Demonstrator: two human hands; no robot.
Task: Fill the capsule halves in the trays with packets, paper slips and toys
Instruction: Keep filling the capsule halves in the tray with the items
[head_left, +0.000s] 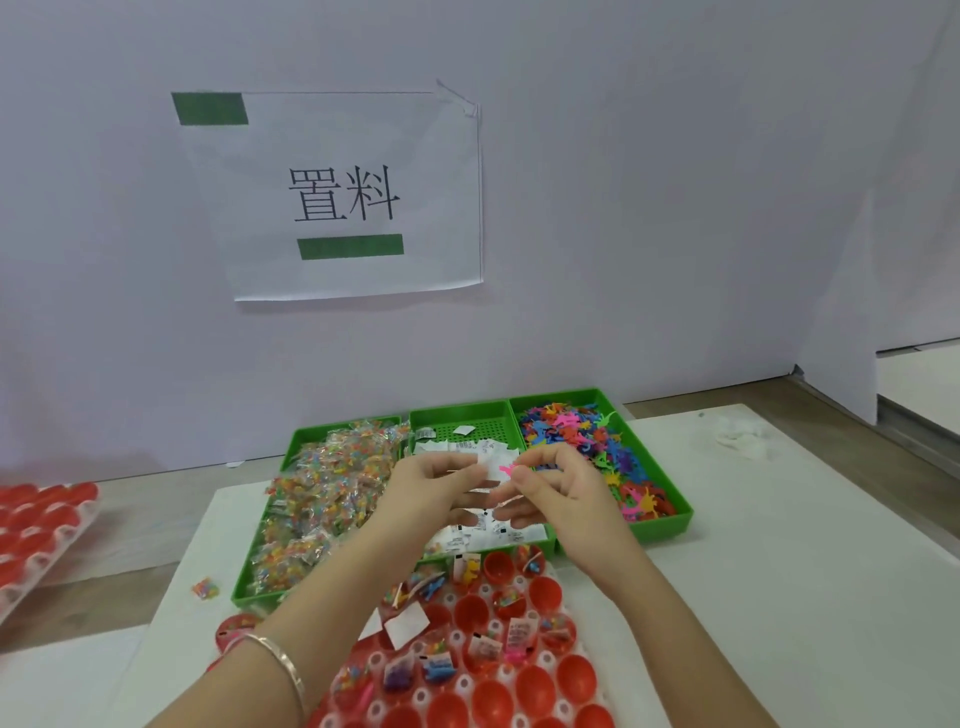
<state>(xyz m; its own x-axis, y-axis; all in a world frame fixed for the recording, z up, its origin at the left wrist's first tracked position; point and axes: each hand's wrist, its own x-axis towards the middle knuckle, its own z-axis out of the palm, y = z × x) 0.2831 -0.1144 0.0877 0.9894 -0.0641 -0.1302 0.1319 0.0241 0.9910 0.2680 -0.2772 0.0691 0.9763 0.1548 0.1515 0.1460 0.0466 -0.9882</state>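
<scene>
Both hands meet above the middle green bin of white paper slips. My left hand pinches a white paper slip. My right hand pinches a small pink toy right beside that slip. Below my arms lies a clear tray of red capsule halves; some hold packets, slips and toys, others are bare. A green bin of candy packets sits on the left, and a green bin of coloured flat toys on the right.
A second tray of red capsule halves lies at the far left. One loose packet rests on the white mat left of the bins. A paper sign hangs on the wall behind. Crumpled white material lies at the back right.
</scene>
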